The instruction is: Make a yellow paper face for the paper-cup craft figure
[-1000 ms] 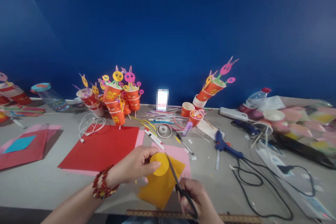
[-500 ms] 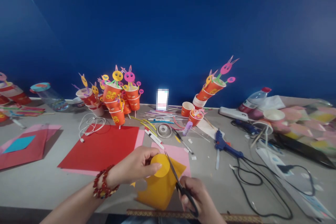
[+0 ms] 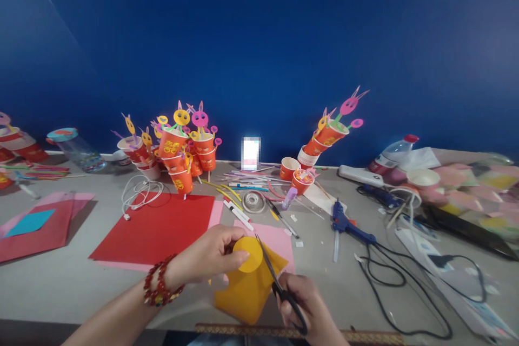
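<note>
Between the thumb and fingers of my left hand point(image 3: 219, 251) is a yellow paper circle point(image 3: 248, 255), lying over a larger yellow paper sheet point(image 3: 243, 294). A red bead bracelet circles that wrist. My right hand point(image 3: 302, 303) grips black-handled scissors point(image 3: 270, 265), with fingers in the loops. Their blades point up and away, along the circle's right edge, with the yellow sheet's corner just right of them. The blades look nearly closed. Pink paper point(image 3: 279, 235) lies on the table behind the yellow sheet.
Red paper point(image 3: 162, 227) lies to the left, below decorated paper cups point(image 3: 174, 143). Markers point(image 3: 238, 213) and a tape roll point(image 3: 253, 201) sit ahead. A blue glue gun point(image 3: 344, 224) and its looping black cable are at the right, near a power strip point(image 3: 454, 286).
The yellow sheet has shifted slightly around the blades, its lower left edge moving a little to the right. Both hands stay in nearly the same place.
</note>
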Action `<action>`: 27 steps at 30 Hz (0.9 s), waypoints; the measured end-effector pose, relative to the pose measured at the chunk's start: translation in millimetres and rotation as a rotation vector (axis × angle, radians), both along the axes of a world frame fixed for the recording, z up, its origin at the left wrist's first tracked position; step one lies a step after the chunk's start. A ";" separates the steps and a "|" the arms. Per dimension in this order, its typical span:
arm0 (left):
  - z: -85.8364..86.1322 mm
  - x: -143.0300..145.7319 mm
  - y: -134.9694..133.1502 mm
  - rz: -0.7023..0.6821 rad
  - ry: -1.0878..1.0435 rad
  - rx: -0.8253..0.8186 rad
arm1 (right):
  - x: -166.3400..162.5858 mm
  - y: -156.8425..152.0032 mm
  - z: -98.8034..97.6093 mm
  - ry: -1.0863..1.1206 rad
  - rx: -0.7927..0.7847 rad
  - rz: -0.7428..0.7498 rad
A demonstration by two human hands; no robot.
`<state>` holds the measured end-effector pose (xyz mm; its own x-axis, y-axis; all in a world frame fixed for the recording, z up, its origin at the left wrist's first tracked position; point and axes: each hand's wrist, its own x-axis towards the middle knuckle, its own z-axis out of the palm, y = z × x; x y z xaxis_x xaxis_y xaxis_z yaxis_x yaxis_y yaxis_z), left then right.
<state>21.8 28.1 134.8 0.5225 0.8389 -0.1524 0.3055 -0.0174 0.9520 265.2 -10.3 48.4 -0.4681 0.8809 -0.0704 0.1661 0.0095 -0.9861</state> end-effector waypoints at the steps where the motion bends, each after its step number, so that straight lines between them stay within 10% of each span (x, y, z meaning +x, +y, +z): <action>1: 0.0 0.0 0.0 -0.001 0.000 -0.021 | -0.1 0.0 0.3 0.005 0.003 -0.002; 27: 5.2 2.7 -1.7 -0.025 0.036 -0.018 | 0.4 1.3 2.1 0.069 0.084 0.050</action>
